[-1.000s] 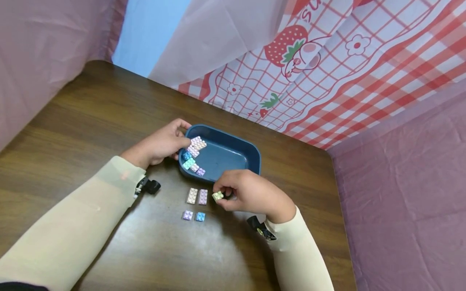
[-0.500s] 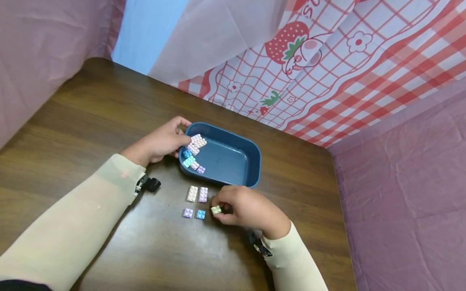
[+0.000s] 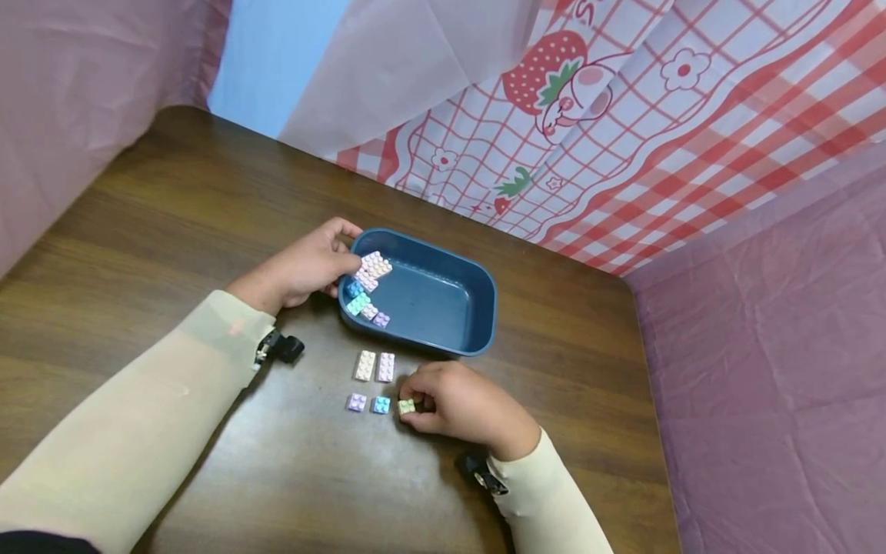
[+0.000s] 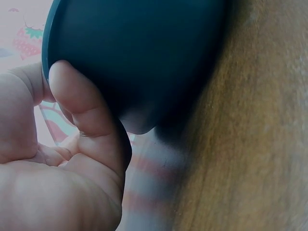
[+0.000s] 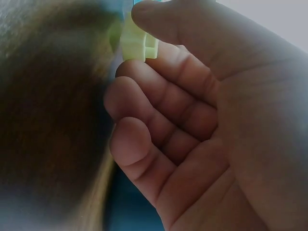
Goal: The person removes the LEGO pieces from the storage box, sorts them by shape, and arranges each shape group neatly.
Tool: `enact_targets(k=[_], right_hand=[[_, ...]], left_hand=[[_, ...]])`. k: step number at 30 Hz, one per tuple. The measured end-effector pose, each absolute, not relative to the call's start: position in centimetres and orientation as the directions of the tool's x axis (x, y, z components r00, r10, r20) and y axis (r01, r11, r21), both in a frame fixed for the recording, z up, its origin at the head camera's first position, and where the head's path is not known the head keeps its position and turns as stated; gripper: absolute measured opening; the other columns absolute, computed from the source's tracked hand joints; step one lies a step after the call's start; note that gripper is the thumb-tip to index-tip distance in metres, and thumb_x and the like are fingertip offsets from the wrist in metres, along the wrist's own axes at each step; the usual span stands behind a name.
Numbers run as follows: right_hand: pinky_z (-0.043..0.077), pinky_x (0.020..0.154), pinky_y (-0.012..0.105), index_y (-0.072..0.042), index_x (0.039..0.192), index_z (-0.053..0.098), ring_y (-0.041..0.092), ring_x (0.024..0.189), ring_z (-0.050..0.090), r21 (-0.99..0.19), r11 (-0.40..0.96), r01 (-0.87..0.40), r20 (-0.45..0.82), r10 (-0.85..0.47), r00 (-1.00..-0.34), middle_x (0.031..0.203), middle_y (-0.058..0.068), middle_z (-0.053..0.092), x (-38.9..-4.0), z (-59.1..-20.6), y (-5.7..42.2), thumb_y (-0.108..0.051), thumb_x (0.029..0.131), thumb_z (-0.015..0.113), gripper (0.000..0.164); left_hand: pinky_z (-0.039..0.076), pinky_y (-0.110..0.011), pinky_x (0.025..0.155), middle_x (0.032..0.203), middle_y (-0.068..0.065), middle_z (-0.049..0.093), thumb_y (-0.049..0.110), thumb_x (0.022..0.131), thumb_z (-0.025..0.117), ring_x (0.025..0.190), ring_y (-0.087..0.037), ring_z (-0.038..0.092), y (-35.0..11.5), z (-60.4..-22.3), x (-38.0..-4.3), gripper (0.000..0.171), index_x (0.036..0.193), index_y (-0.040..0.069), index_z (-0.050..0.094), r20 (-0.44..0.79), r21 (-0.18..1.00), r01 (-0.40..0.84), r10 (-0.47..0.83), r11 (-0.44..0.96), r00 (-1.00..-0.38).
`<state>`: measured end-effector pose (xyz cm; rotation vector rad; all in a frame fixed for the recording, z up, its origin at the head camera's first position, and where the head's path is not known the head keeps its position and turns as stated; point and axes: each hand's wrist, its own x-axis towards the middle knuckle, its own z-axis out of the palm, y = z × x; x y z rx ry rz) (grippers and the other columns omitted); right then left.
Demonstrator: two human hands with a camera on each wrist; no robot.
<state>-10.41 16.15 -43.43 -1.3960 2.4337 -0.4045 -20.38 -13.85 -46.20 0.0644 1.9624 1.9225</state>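
My right hand (image 3: 460, 404) pinches a small pale yellow-green toy brick (image 3: 406, 406) between thumb and fingers, close over the table. In the right wrist view that brick (image 5: 134, 42) shows between thumb and fingertips. Just left of it lie a blue brick (image 3: 381, 405) and a small lilac brick (image 3: 357, 402), in line with it. Behind these two lie a cream brick (image 3: 365, 365) and a longer lilac brick (image 3: 386, 367), side by side. My left hand (image 3: 308, 265) grips the left end of a dark blue tub (image 3: 487, 308), thumb over its rim; the tub's wall (image 4: 139, 53) fills the left wrist view.
Several pastel bricks (image 3: 365, 283) sit at the left end inside the tub. The brown wooden table (image 3: 291, 477) runs back to a strawberry-print cloth (image 3: 512, 146). Pink cloth hangs (image 3: 761, 346) at the right side, and more pink cloth (image 3: 90, 100) at the left.
My right hand has moved from the tub's front edge toward me, bringing the yellow-green brick down to the right of the blue brick. My left hand keeps its grip on the tub.
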Motion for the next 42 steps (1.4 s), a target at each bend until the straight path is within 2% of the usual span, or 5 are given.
enact_targets(k=[23, 42], right_hand=[[0.04, 0.064, 0.011, -0.021, 0.093, 0.069, 0.005, 0.073, 0.056, -0.416, 0.484, -0.77, -0.098, -0.865, -0.491, 0.08, -0.008, 0.06, -10.5, -44.7, 16.0, -0.032, 0.092, 0.081, 0.017], [0.043, 0.066, 0.011, -0.025, 0.101, 0.065, 0.002, 0.076, 0.053, -0.46, 0.462, -0.758, -0.099, -0.875, -0.473, 0.085, -0.011, 0.057, -10.9, -45.3, 16.3, -0.035, 0.092, 0.081, 0.021]], left_hand=[[0.051, -0.028, 0.051, 0.107, -0.017, 0.058, 0.006, 0.097, 0.06, 0.074, -0.023, 0.059, -13.8, -46.2, -20.4, 0.057, 0.148, 0.011, 0.036, -0.251, 0.968, -0.242, 0.294, 0.069, -0.922], [0.052, -0.029, 0.052, 0.11, -0.02, 0.057, 0.007, 0.096, 0.059, 0.077, -0.026, 0.059, -13.8, -46.2, -20.4, 0.056, 0.148, 0.013, 0.037, -0.261, 0.965, -0.248, 0.282, 0.081, -0.923]])
